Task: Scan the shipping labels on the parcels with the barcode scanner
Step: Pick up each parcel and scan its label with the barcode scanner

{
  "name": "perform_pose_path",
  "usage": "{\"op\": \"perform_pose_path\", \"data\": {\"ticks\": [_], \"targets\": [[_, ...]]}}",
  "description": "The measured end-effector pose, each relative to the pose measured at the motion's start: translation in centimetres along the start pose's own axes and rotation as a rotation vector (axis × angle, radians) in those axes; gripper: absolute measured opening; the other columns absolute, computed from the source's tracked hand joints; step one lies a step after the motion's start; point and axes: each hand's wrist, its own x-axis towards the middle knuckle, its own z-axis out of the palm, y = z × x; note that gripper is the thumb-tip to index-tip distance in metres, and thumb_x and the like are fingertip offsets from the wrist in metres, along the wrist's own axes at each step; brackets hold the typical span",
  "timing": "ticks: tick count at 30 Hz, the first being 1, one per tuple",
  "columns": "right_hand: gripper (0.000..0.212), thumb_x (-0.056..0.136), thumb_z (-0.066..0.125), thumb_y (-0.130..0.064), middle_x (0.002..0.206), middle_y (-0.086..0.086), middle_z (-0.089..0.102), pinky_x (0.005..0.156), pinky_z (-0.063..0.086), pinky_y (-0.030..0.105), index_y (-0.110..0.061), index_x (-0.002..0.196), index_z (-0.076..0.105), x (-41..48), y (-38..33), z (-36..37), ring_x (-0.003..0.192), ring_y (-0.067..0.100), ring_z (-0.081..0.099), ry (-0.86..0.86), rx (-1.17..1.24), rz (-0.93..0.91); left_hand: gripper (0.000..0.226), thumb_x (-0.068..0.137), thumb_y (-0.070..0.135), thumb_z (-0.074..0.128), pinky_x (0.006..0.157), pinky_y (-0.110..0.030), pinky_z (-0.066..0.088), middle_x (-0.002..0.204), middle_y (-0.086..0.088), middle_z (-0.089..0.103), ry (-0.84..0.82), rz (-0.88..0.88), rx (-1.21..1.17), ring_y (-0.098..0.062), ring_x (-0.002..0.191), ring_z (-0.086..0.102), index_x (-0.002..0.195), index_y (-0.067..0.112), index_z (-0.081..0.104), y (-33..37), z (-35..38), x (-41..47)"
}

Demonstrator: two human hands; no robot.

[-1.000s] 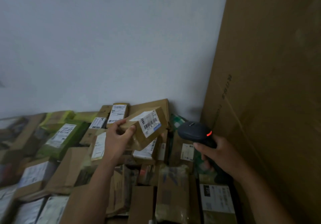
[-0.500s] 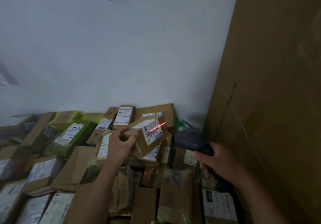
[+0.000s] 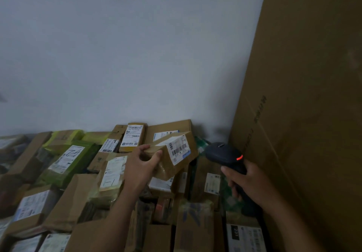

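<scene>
Left hand (image 3: 141,165) grips a parcel (image 3: 172,155), label facing the barcode scanner (image 3: 225,156) clasped by right hand (image 3: 249,183)

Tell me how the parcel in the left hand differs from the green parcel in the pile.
The held parcel is brown cardboard; the green parcel has green wrapping. The left hand holds the first tilted above the pile; the second lies in it. Both bear white labels.
</scene>
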Motion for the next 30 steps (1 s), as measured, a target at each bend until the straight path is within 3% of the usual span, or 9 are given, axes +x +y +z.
{"op": "perform_pose_path", "data": {"ticks": [2,5,7,12,18,22,25,28,30], "targets": [[0.026,0.091,0.069,-0.025,0.048,0.002,0.059,0.038,0.043,0.025,-0.006,0.076,0.058,1.2,0.6,-0.6,0.038,0.015,0.055,0.095,0.019,0.037,0.055,0.075,0.06,0.072,0.076,-0.028,0.055,0.114,0.006,0.062,-0.001,0.077,0.082,-0.01,0.097,0.06,0.119,0.03,0.059,1.0,1.5,0.1],[0.031,0.091,0.069,-0.026,0.05,0.003,0.056,0.039,0.042,0.027,-0.004,0.073,0.057,2.8,1.4,-1.3,0.038,0.016,0.053,0.197,0.087,0.088,0.07,0.062,0.075,0.059,0.076,-0.018,0.044,0.109,0.017,0.052,0.011,0.211,0.213,-0.004,0.101,0.051,0.118,0.033,0.058,2.6,4.8,0.5],[0.029,0.092,0.068,-0.025,0.051,0.005,0.054,0.039,0.042,0.027,-0.004,0.076,0.056,3.8,1.9,-1.4,0.038,0.016,0.052,0.233,0.126,0.119,0.077,0.061,0.078,0.056,0.077,-0.019,0.042,0.114,0.015,0.052,-0.028,0.201,0.238,-0.003,0.103,0.05,0.122,0.031,0.058,3.2,7.4,0.9],[0.028,0.092,0.068,-0.026,0.05,0.003,0.053,0.038,0.04,0.026,-0.006,0.077,0.056,6.2,4.0,-1.7,0.038,0.016,0.052,0.311,0.18,0.178,0.077,0.071,0.066,0.071,0.098,-0.04,0.051,0.137,0.001,0.044,-0.174,0.075,0.227,-0.017,0.122,0.048,0.134,0.028,0.048,2.8,15.2,2.9],[0.026,0.091,0.07,-0.027,0.048,0.0,0.054,0.04,0.04,0.026,-0.007,0.079,0.058,7.5,7.0,-1.9,0.038,0.017,0.053,0.378,0.189,0.207,0.078,0.077,0.056,0.073,0.107,-0.047,0.044,0.149,-0.008,0.026,-0.198,0.077,0.215,-0.027,0.133,0.038,0.139,0.023,0.039,1.3,22.4,5.5],[0.023,0.09,0.071,-0.029,0.051,-0.002,0.056,0.042,0.041,0.027,-0.01,0.084,0.061,7.8,8.2,-1.6,0.04,0.016,0.054,0.386,0.158,0.228,0.071,0.08,0.051,0.074,0.114,-0.046,0.035,0.154,-0.016,0.018,-0.183,0.201,0.337,-0.033,0.143,0.023,0.136,0.021,0.042,-0.7,25.6,5.9],[0.023,0.09,0.07,-0.031,0.056,0.001,0.058,0.043,0.043,0.027,-0.011,0.086,0.062,7.9,8.7,-1.5,0.042,0.015,0.057,0.386,0.113,0.239,0.076,0.082,0.057,0.068,0.112,-0.046,0.036,0.155,-0.019,0.01,-0.229,0.223,0.505,-0.037,0.142,0.018,0.143,0.021,0.038,-2.3,27.0,6.0],[0.021,0.09,0.07,-0.032,0.06,0.003,0.059,0.044,0.046,0.028,-0.013,0.087,0.061,8.1,8.9,-1.4,0.042,0.015,0.058,0.392,0.089,0.244,0.079,0.081,0.063,0.064,0.105,-0.044,0.04,0.147,-0.023,0.02,-0.256,0.293,0.728,-0.038,0.131,0.029,0.143,0.021,0.037,-2.8,28.1,6.0],[0.021,0.09,0.07,-0.032,0.059,0.003,0.059,0.044,0.046,0.028,-0.013,0.086,0.061,8.1,8.8,-1.4,0.043,0.016,0.058,0.396,0.083,0.239,0.077,0.081,0.063,0.061,0.1,-0.042,0.044,0.142,-0.022,0.026,-0.284,0.232,0.786,-0.037,0.124,0.036,0.139,0.019,0.038,-2.7,28.6,6.0]]}}
